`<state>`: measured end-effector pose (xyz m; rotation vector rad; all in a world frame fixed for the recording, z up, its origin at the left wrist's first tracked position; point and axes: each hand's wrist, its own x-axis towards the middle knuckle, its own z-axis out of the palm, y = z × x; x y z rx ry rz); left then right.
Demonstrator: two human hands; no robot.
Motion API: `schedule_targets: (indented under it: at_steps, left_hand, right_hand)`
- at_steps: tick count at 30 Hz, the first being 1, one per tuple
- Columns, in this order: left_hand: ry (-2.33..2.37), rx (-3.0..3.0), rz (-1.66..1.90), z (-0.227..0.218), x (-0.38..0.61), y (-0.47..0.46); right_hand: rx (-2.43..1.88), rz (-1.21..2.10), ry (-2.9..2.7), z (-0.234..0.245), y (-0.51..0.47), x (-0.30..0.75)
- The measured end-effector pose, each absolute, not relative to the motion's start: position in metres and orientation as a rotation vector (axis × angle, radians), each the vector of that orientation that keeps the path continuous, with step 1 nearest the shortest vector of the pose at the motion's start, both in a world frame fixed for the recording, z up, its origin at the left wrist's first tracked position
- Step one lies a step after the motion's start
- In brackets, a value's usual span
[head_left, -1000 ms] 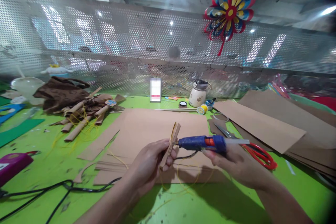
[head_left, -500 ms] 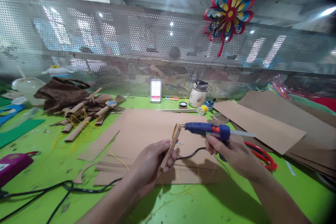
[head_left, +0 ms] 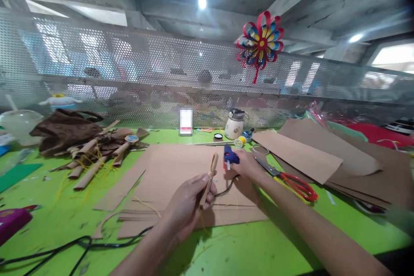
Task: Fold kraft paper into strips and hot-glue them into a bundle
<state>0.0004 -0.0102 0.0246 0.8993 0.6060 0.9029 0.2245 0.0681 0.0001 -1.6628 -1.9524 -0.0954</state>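
My left hand (head_left: 187, 202) is closed around a folded brown paper piece (head_left: 210, 179), held upright over the brown paper sheet (head_left: 181, 168) in the middle of the green table (head_left: 258, 250). My right hand (head_left: 247, 164) reaches farther back and grips a blue glue gun (head_left: 229, 156), its nozzle end low near the sheet. The gun's black cord (head_left: 226, 189) runs from it across the paper toward my left hand.
Red-handled scissors (head_left: 293, 182) lie right of the right arm, beside stacked brown sheets (head_left: 326, 155). A jar (head_left: 234, 124), thread spools and a phone (head_left: 186, 121) stand at the back. Rolled paper tubes (head_left: 97, 155) lie left. A black cable (head_left: 80, 243) crosses the front.
My right hand has carried the glue gun away from the folded piece, back and down toward the table. The left hand still holds the piece. The camera tilted upward.
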Motion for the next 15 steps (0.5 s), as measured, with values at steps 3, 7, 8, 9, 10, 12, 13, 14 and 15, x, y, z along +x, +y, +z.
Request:
schedule_targets:
  at_steps: [3, 7, 8, 9, 10, 12, 13, 14, 15]
  left_hand:
    - [0.579, 0.912, 0.910, 0.025, 0.000, -0.010]
    - [0.597, 0.926, 0.943, 0.027, -0.002, -0.009]
    - [0.604, 0.933, 0.959, 0.027, -0.002, -0.009]
    - [0.610, 0.941, 0.973, 0.028, -0.002, -0.010]
    - [0.614, 0.948, 0.989, 0.029, -0.002, -0.010]
    - [0.624, 0.962, 1.018, 0.029, 0.000, -0.010]
    - [0.630, 0.967, 1.024, 0.029, 0.001, -0.010]
    - [0.640, 0.972, 1.029, 0.028, 0.002, -0.010]
    - [0.653, 0.982, 1.034, 0.027, 0.002, -0.010]
  right_hand:
    - [-1.620, -0.032, -2.042, 0.008, 0.088, 0.209]
    - [-1.574, 0.024, -2.060, 0.025, 0.088, 0.201]
    - [-1.556, 0.052, -2.038, 0.028, 0.081, 0.200]
    - [-1.523, 0.108, -2.006, 0.031, 0.072, 0.198]
    - [-1.478, 0.193, -1.976, 0.034, 0.060, 0.195]
    - [-1.212, 0.706, -1.794, 0.037, 0.035, 0.187]
    - [-1.113, 0.886, -1.717, 0.039, 0.024, 0.182]
    - [-1.060, 1.021, -1.671, 0.041, 0.014, 0.176]
    - [-1.035, 1.095, -1.637, 0.042, 0.006, 0.170]
